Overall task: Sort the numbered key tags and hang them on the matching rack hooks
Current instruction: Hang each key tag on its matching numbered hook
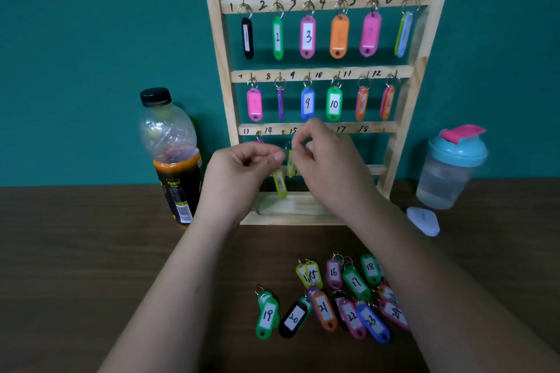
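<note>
A wooden rack [400, 130] stands at the back of the table, its hooks numbered by hand. Tags hang on the top two rows, 1 to 12. On the third row a purple tag [260, 140] peeks out at hook 13. My left hand [242, 172] pinches a yellow-green tag [280, 185] that hangs below its fingers. My right hand [321, 157] holds the ring of a second yellow-green tag [290, 164] in front of hooks 14 and 15. Loose tags [333, 297] numbered 15 to 24 lie on the table near me.
A bottle [174, 157] with dark orange liquid stands left of the rack. A clear shaker cup [448, 169] with a teal and pink lid stands to the right, a small white object [422, 220] in front of it. The rack's base tray [291, 209] lies under my hands.
</note>
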Tool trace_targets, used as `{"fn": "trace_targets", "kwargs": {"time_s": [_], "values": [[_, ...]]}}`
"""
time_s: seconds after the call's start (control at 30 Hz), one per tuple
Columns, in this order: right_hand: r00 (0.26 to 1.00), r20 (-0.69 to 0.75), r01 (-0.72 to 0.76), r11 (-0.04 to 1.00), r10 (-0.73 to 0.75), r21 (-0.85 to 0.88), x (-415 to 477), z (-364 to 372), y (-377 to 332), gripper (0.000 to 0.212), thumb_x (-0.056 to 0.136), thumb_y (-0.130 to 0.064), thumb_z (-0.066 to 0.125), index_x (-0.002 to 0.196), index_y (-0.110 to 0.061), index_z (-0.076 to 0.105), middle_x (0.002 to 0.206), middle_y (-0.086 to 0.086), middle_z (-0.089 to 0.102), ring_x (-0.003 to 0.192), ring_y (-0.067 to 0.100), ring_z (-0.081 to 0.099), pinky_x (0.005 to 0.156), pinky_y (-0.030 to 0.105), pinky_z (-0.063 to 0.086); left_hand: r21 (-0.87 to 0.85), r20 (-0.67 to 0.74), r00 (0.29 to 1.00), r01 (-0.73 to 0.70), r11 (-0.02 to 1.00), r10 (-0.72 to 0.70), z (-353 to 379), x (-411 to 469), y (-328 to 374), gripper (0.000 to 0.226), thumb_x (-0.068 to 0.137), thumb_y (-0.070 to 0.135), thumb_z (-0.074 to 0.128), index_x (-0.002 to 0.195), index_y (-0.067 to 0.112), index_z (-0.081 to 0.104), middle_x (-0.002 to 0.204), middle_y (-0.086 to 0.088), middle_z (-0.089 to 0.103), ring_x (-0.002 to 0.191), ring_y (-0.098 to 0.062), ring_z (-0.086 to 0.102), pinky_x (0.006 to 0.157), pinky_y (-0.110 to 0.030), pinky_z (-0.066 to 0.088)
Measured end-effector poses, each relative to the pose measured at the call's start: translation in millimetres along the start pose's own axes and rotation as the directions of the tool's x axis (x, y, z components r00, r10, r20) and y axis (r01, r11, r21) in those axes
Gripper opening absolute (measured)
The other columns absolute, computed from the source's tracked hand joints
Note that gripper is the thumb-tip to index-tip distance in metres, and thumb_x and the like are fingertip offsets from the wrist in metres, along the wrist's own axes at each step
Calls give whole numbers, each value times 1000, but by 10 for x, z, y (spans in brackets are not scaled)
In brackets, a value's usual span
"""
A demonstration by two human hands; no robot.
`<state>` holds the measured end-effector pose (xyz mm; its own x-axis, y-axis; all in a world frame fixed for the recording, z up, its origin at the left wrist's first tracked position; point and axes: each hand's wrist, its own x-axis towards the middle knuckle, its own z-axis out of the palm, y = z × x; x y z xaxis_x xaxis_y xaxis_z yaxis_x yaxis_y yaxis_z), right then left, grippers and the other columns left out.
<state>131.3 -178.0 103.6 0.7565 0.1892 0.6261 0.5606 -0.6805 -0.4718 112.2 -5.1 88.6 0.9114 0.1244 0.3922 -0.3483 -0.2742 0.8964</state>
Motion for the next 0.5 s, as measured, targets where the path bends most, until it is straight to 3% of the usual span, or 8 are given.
{"fn": "trace_targets", "kwargs": {"time_s": [0.2,0.33,0.5], "values": [[997,-52,57,992,-64,-114,220,44,-115,13,104,-29,58,104,-16,56,67,-6,60,56,13,56,49,33,40,-94,-42,999,24,995,-28,91,125,83,11,94,23,80,101,17,84,88,-18,78,79,-14,66,77,-30,60],[995,-47,71,975,-83,-209,262,59,-151,21,103,-38,51,106,-17,54,73,-3,64,59,16,59,50,34,45,-119,-93,994,47,992,-58,115,165,85,11,96,27,78,97,17,84,88,-9,80,79,-11,70,75,-29,58],[999,-17,37,958,-43,-285,256,103,-130,18,106,-30,57,108,-12,53,71,2,60,61,26,58,50,35,35,-136,-135,987,68,988,-86,134,194,47,12,95,27,78,90,16,83,70,4,72,63,-1,57,70,-28,52]]}}
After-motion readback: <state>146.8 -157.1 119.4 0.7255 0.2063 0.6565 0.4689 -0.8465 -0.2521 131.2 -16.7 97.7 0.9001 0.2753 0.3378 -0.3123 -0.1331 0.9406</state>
